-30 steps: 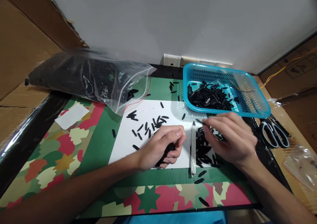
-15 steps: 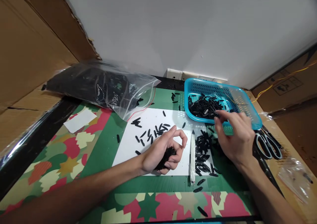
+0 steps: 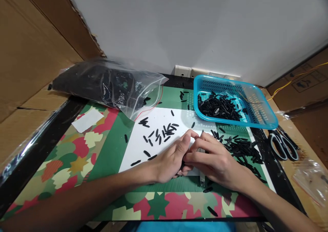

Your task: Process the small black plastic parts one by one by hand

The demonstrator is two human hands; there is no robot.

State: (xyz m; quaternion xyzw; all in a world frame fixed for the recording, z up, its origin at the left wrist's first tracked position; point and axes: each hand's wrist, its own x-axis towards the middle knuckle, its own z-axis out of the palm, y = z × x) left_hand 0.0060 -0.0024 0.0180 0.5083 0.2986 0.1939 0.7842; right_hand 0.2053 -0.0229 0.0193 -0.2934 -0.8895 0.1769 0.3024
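A little black shows inside your curled left hand (image 3: 170, 162), so keep that palm cupped to avoid spilling. Your right hand (image 3: 215, 158) bends in against it, fingers drawn together; I cannot tell whether they pinch anything. Work clear of the white stick (image 3: 202, 181) below. Loose black pieces (image 3: 147, 153) dot the white paper (image 3: 133, 150); beyond sits the blue basket (image 3: 230, 121).

Gap between bag (image 3: 99, 85) and basket (image 3: 261, 105)

Left hand (image 3: 169, 160) touching right hand (image 3: 219, 160); black pieces (image 3: 217, 107) in blue basket (image 3: 235, 122)
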